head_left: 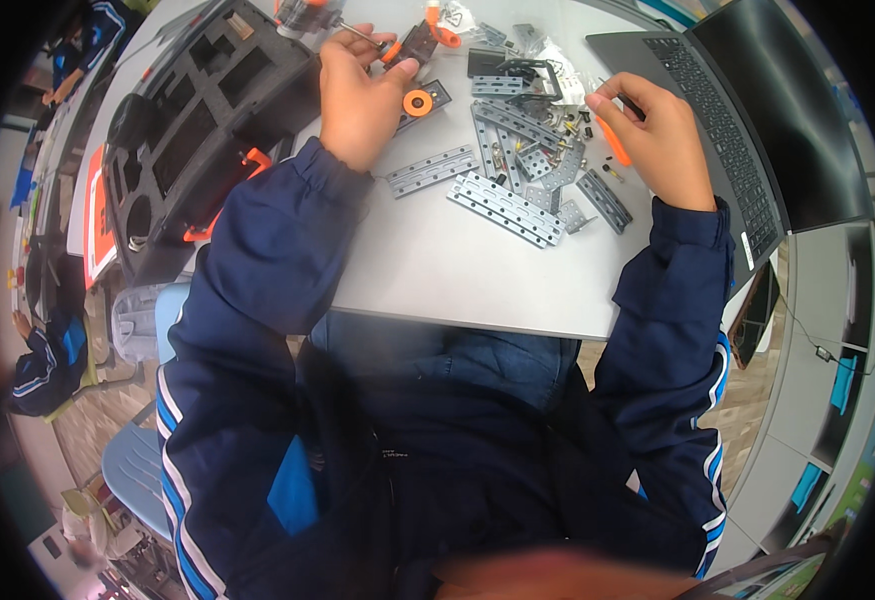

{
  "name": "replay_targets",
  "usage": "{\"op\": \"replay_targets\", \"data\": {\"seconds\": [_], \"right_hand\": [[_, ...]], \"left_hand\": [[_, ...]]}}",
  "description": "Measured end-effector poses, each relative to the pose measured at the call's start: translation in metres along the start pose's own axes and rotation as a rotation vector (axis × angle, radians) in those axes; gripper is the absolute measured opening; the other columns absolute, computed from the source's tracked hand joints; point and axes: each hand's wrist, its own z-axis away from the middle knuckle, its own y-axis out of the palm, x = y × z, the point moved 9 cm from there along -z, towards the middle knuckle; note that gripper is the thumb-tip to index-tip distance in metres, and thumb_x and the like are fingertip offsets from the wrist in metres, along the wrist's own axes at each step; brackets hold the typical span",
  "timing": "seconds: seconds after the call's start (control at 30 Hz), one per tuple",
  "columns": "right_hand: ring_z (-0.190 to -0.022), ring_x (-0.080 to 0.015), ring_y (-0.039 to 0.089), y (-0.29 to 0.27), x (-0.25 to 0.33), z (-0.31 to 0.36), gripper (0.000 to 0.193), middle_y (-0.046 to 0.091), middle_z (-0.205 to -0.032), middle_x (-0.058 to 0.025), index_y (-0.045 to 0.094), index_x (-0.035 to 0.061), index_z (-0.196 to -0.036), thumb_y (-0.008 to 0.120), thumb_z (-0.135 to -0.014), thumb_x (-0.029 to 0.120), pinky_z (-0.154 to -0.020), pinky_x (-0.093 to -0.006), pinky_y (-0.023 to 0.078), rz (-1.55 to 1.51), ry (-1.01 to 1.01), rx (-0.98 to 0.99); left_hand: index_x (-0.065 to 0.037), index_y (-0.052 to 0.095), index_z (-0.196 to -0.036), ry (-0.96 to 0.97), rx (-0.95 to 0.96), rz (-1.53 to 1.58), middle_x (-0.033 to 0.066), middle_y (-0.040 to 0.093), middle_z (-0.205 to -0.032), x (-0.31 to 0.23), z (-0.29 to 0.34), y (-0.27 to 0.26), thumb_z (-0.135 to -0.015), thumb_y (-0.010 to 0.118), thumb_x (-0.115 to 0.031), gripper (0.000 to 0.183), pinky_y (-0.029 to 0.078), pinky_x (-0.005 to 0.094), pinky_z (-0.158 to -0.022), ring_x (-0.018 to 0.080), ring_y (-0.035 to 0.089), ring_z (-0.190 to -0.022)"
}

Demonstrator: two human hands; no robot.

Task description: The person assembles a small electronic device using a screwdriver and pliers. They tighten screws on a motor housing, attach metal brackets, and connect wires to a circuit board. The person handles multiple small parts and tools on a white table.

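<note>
My left hand (357, 110) is at the far left of the parts, its thumb and fingers closed round a dark block with orange parts (418, 44). A thin metal rod runs up from beside its fingers. Just below lies a grey bracket carrying an orange wheel (417, 103). On the right, my right hand (657, 135) is closed on an orange-handled tool (613, 143); its tip is hidden. Between the hands sits a loose pile of grey perforated metal beams (519, 125), brackets and small screws. Nearest me are a wide perforated plate (504, 210) and a shorter beam (433, 172).
A black case with foam cutouts (192, 125) stands open at the left. At the right an open laptop (722, 150) sits close to my right hand. Clear plastic bags (554, 75) lie behind the parts. The white table's (457, 285) front edge is near my lap.
</note>
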Motion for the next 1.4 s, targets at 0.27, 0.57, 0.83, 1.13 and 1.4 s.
{"op": "replay_targets", "data": {"seconds": [0.27,0.57,0.83,1.13,1.4], "right_hand": [[-0.057,0.0012,0.036,-0.015,0.018,0.003,0.023,0.055,-0.067,0.0096,0.073,0.0016,-0.101,0.069,-0.098,0.024,-0.051,-0.0201,0.026,-0.56,-0.06,-0.194],[-0.055,-0.0001,0.029,0.002,0.033,0.008,0.041,0.043,-0.061,0.0132,0.07,0.003,-0.123,0.069,-0.098,0.036,-0.051,-0.0211,0.02,-0.96,0.015,0.032],[-0.057,0.0024,0.032,0.017,0.044,0.012,0.038,0.04,-0.064,0.0133,0.069,-0.0025,-0.12,0.081,-0.087,0.011,-0.056,-0.0164,0.027,-0.936,0.068,-0.041],[-0.083,-0.0102,0.065,0.025,0.068,0.03,0.047,0.07,-0.097,-0.0092,0.062,-0.01,-0.123,0.082,-0.082,0.002,-0.072,-0.0228,0.054,-0.919,0.019,-0.227],[-0.052,-0.0053,0.056,0.016,0.094,0.044,0.052,0.062,-0.059,-0.0032,0.058,-0.0007,-0.106,0.094,-0.072,0.018,-0.051,-0.0183,0.041,-0.351,-0.277,-0.328]], "left_hand": [[-0.002,0.038,-0.132,0.263,0.091,0.482,0.0089,0.05,-0.127,-0.074,-0.003,-0.008,-0.082,0.054,0.024,0.059,0.045,0.0311,-0.106,0.0191,0.055,-0.122],[-0.002,0.033,-0.144,0.077,0.551,0.684,0.0109,0.049,-0.131,-0.087,0.017,0.042,-0.082,0.06,0.019,0.071,0.042,0.0325,-0.111,0.0216,0.05,-0.131],[-0.004,0.026,-0.153,0.053,0.558,0.753,0.0146,0.044,-0.144,-0.085,0.021,0.047,-0.085,0.071,0.005,0.082,0.042,0.0344,-0.112,0.0235,0.049,-0.132],[-0.03,-0.018,-0.16,-0.056,0.84,0.93,0.0214,0.025,-0.159,-0.102,0.044,0.062,-0.101,0.06,-0.034,0.098,0.037,0.0478,-0.113,0.035,0.04,-0.142],[-0.024,-0.01,-0.162,-0.223,0.892,1.131,0.0206,0.043,-0.141,-0.091,0.051,0.066,-0.101,0.051,-0.05,0.09,0.045,0.0457,-0.106,0.0327,0.053,-0.127]]}}
